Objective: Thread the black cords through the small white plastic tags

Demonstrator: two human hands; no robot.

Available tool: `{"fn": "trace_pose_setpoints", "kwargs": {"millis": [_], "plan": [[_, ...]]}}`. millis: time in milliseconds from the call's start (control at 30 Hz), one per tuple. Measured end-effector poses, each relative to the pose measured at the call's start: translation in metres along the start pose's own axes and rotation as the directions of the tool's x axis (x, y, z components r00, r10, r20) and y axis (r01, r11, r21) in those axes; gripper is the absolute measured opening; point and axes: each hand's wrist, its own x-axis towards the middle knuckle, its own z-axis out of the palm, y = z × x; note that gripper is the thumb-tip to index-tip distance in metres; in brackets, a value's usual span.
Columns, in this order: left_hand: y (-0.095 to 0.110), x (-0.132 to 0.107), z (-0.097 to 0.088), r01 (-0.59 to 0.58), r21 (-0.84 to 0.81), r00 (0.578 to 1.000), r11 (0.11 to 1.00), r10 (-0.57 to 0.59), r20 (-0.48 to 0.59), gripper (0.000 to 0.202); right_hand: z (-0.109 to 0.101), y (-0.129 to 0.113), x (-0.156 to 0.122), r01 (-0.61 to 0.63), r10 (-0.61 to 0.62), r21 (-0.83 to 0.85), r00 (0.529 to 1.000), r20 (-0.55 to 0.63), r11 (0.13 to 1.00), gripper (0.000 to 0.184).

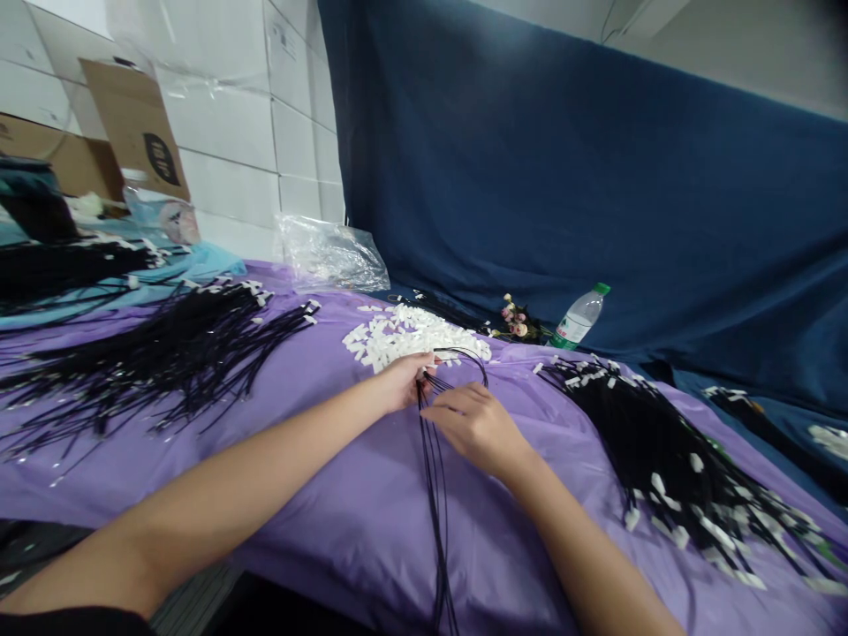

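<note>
My left hand [405,382] is closed around several thin black cables [434,495], which hang down over the purple cloth toward me. A small white piece shows at its fingertips. Close beside it, my right hand [478,426] has its fingers bent together on the same strands. One cable loops up and over between the two hands. Just behind them lies a loose pile of small white connector housings [414,331].
Bundles of black cables lie at the left [178,349] and, with white ends, at the right [662,450]. Behind stand a green-capped bottle [579,320], small artificial flowers [517,320] and a clear plastic bag [331,254]. A blue curtain [563,168] hangs at the back.
</note>
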Motion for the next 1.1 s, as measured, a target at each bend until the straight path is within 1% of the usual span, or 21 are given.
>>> {"fn": "trace_pose_setpoints", "kwargs": {"millis": [67,167,300,433,567,667,733,867,1000,1100], "plan": [[0.000,0.001,0.001,0.000,-0.006,1.000,1.000,0.000,-0.022,0.011,0.004,0.001,-0.002,0.022,-0.024,0.033,0.998,0.063,0.999,0.020],[0.000,0.000,0.003,0.005,-0.009,1.000,1.000,-0.005,-0.031,0.011,0.007,0.002,-0.004,-0.017,0.010,0.051,0.992,0.125,0.999,0.021],[0.002,-0.004,0.005,0.015,-0.005,0.999,1.000,-0.015,-0.043,0.012,0.004,0.001,-0.004,-0.078,0.057,0.103,0.979,0.198,0.992,0.025],[0.002,-0.004,0.004,0.022,0.002,0.998,1.000,-0.022,-0.060,0.013,-0.002,-0.002,-0.002,-0.129,0.084,0.174,0.966,0.245,0.976,0.021],[0.002,-0.004,0.005,0.022,-0.004,0.997,1.000,-0.022,-0.070,0.013,-0.003,-0.004,0.001,-0.206,0.152,0.183,0.950,0.272,0.961,0.013],[0.002,-0.006,0.006,0.008,-0.022,0.998,1.000,-0.009,-0.070,0.013,0.000,-0.004,0.001,-0.294,0.240,0.168,0.930,0.279,0.941,0.012],[0.003,-0.008,0.008,-0.002,-0.034,0.998,0.999,0.000,-0.070,0.014,0.003,-0.003,0.000,-0.355,0.299,0.178,0.913,0.278,0.918,0.013],[0.003,-0.010,0.011,-0.021,-0.058,0.998,0.998,0.018,-0.062,0.013,0.006,-0.004,-0.001,-0.459,0.391,0.248,0.878,0.277,0.853,0.012],[0.002,-0.010,0.011,-0.034,-0.080,0.998,0.996,0.030,-0.059,0.012,0.007,-0.004,0.000,-0.530,0.448,0.294,0.841,0.304,0.795,0.011],[0.001,-0.009,0.010,-0.035,-0.094,0.998,0.995,0.030,-0.054,0.012,0.008,-0.004,0.001,-0.560,0.479,0.290,0.823,0.307,0.777,0.013]]}}
